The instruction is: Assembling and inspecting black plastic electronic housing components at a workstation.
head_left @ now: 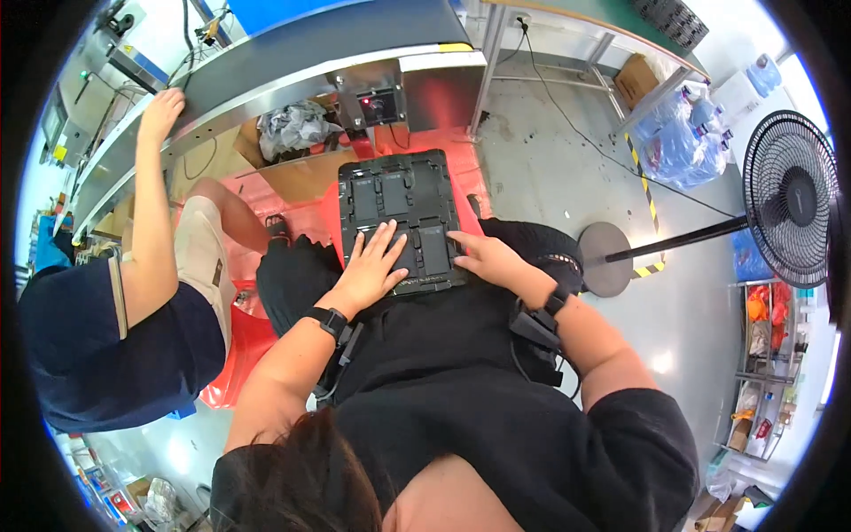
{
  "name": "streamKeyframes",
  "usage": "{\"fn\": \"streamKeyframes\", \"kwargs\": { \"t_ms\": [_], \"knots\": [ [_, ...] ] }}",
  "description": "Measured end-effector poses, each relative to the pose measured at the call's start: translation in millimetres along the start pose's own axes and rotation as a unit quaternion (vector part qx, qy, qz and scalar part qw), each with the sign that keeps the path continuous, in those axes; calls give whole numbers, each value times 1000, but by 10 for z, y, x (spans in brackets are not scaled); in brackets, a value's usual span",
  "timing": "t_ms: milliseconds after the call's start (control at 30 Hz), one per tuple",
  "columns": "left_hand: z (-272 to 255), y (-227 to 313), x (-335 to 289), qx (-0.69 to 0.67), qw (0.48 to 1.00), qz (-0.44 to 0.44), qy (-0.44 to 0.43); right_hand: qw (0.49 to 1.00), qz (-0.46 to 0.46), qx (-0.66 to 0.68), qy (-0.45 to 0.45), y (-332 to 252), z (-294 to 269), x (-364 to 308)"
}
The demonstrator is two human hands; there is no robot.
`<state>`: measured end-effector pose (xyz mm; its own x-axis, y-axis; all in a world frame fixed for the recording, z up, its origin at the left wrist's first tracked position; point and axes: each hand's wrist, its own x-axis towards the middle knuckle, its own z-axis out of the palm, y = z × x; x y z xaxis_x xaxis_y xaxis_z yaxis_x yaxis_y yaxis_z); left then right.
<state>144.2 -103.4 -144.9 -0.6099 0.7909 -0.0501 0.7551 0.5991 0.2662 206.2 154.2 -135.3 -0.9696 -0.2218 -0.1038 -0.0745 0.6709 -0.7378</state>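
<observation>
A black plastic tray with moulded rectangular recesses lies across my lap. Dark flat pieces seem to sit in some recesses, but black on black hides their kind. My left hand rests palm down on the tray's near left part, its fingers spread. At the right edge, my right hand has its fingers stretched out and apart, the tips touching the tray. Neither hand grips anything that I can see.
Ahead runs a conveyor with a dark belt. At the left sits a co-worker, one hand on the conveyor's edge. A black fan stands at the right. Beyond the tray, a cardboard box sits beneath the conveyor.
</observation>
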Motion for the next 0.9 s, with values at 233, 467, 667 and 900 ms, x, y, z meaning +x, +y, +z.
{"fn": "streamKeyframes", "kwargs": {
  "t_ms": [233, 467, 667, 900],
  "knots": [
    [-79, 68, 20, -61, 998, 31, 8, 949, 179, 162, 204, 342, -396, -509],
    [-121, 134, 176, -46, 990, 106, 80, 849, 276, 291, 344, 637, -599, -1362],
    [-989, 398, 728, -41, 967, 184, 170, 653, 475, 398, 436, 1084, -46, -2899],
    [-1732, 636, 2014, 170, 889, 207, 372, 453, 517, 514, 513, 1737, 682, -4177]
  ]
}}
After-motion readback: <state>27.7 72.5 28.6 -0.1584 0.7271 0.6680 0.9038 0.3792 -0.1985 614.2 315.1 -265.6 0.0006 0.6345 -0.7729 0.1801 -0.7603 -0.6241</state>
